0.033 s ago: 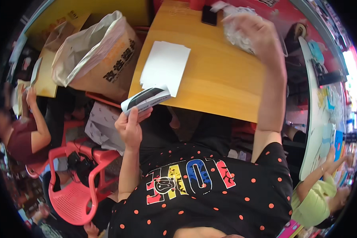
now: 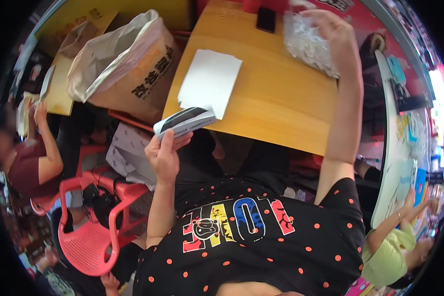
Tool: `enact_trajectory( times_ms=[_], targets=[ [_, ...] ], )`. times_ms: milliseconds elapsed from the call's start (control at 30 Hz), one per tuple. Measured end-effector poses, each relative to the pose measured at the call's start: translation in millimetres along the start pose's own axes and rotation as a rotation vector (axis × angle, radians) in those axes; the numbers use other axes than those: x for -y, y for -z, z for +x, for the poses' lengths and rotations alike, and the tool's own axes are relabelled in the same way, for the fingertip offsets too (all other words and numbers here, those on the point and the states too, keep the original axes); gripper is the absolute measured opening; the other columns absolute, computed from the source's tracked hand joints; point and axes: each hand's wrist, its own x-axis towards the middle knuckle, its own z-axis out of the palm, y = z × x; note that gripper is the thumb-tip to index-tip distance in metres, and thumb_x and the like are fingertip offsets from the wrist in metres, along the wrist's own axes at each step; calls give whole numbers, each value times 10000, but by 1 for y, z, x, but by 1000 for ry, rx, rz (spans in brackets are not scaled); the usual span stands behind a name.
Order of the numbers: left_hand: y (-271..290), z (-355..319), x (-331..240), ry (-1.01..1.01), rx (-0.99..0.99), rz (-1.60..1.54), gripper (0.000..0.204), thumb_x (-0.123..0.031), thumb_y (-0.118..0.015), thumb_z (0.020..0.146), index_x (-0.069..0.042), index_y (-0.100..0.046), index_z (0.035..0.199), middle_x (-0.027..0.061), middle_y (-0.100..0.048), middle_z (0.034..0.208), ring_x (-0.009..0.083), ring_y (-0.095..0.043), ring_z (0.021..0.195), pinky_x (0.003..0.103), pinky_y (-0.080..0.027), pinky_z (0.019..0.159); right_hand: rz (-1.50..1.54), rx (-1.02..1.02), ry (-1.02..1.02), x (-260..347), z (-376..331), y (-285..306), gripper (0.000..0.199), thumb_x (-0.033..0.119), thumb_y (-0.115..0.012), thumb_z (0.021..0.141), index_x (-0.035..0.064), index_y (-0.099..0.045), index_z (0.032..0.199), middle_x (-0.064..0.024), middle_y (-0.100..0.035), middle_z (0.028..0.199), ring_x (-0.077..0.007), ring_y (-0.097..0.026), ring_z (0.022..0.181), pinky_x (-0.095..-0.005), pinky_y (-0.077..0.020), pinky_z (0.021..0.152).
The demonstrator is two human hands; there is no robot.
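My left hand [image 2: 165,153] is closed, thumb on top, on a small flat carton [image 2: 185,120], white with a black panel, held tilted just off the table's near edge. Beyond the carton lies a loose stack of white sheets or cards [image 2: 212,74] on the wooden table [image 2: 276,93]. My right arm stretches to the far right corner, where my right hand [image 2: 338,32] is over a clear plastic bag [image 2: 308,49] of small whitish pieces. Its fingers look apart and partly bent; their tips are slightly blurred, and no held thing shows.
A black phone [image 2: 266,19] rests near the table's far edge, beside a red object [image 2: 251,5]. To the left stands a large open paper bag [image 2: 150,93]. A red plastic chair [image 2: 89,249] is at lower left. Other people sit at both sides.
My right hand has shifted slightly right over the plastic bag and looks less blurred. More of the bag shows. My left hand still holds the carton, turned slightly.
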Motion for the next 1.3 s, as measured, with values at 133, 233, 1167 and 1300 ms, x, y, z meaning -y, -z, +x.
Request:
enact_trajectory(
  times_ms=[133,233,1167,1300],
  targets=[
    [-2,8,5,106,-45,-229,275,-151,-539,1008,95,-630,1092,205,-717,948,272,-742,781,332,-627,672,-1028,-99,-161,-155,50,67,334,326,-567,979,60,-729,1102,-141,-715,1037,-266,-680,973,-346,-486,847],
    [-2,13,9,96,-93,-233,272,-163,-545,1006,82,-643,1069,206,-722,928,261,-744,764,310,-627,645,-1065,-426,330,-179,21,23,342,327,-598,971,26,-720,1078,-192,-690,1138,-287,-685,965,-328,-501,892],
    [-21,11,17,-10,-125,14,276,-154,-522,1021,89,-640,1078,190,-713,954,253,-739,791,304,-618,699,985,64,-719,5,-155,-192,274,51,-727,847,-60,-613,1070,-94,-685,890,-66,-561,632,-212,-450,571],
    [-24,9,20,-39,-93,64,275,-150,-525,1021,92,-637,1086,174,-714,968,235,-734,820,289,-605,723,1070,146,-734,22,-155,-195,530,17,-725,842,-67,-452,1288,-117,-666,911,-51,-525,567,-173,-393,465]
  ],
)
